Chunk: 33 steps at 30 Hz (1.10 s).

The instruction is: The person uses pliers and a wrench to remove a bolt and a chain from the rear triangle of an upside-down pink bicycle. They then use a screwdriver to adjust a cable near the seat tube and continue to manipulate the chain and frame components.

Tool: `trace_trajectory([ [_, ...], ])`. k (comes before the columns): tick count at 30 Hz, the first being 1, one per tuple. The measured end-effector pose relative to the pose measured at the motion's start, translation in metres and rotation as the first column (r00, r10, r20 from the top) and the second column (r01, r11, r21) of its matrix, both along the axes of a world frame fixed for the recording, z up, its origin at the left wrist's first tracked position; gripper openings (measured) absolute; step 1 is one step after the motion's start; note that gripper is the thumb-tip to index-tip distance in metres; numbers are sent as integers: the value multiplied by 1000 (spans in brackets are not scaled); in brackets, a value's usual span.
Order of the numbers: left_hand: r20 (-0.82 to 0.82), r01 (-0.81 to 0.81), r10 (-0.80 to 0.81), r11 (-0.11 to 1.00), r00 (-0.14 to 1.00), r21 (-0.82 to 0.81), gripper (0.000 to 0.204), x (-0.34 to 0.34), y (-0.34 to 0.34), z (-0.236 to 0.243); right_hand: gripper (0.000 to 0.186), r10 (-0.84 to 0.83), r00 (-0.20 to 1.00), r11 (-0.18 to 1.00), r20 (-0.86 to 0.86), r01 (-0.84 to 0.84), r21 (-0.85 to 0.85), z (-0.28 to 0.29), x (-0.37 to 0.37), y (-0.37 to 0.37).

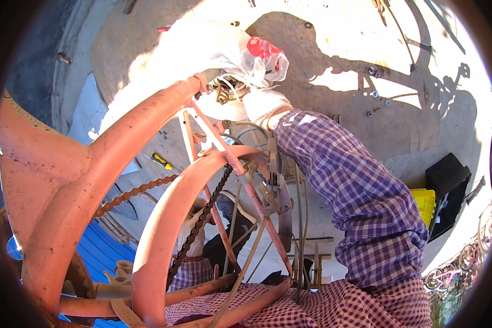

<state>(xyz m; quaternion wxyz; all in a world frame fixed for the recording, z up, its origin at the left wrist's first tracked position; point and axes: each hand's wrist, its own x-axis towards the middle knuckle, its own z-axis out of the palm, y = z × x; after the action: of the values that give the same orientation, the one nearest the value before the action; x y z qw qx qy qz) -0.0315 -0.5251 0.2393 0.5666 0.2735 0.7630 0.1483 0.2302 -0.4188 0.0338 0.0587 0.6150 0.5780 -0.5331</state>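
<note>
My right hand [263, 105], in a white glove under a purple plaid sleeve, reaches to the far middle. It is at a white plastic bag [229, 53] with a red patch; its fingers cannot be made out. Metal parts, among them a coil spring [223, 94], show at the bag's mouth. Lower down, my left hand [192, 234], also gloved, is partly covered by the frame and a dark chain [198, 232]; what its fingers do is hidden. Between me and both hands stands an orange bicycle frame [123, 128] with an orange mudguard [157, 232].
A rusty chain [136, 192] runs left of the mudguard. On the floor lie a yellow-black screwdriver [160, 161] and several nuts and bolts [374, 94]. A black box [448, 183] with a yellow part stands at the right. Ribbed blue material [101, 246] is at lower left.
</note>
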Motion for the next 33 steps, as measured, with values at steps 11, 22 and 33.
trace_trajectory([
  [11, -7, 13, -13, 1000, 1000, -6, 17, -12, -9, 2, 39, 108, 993, 994, 38, -108, 3, -3, -12, 6],
  [22, -28, 80, -80, 997, 996, -11, 17, -22, -21, 7, 36, 72, 967, 968, 243, -126, 217, 0, -5, -9],
  [33, 80, 8, -5, 999, 997, -39, 12, -52, -30, 11, 43, 103, 969, 992, 225, -115, 44, 27, 1, 1],
])
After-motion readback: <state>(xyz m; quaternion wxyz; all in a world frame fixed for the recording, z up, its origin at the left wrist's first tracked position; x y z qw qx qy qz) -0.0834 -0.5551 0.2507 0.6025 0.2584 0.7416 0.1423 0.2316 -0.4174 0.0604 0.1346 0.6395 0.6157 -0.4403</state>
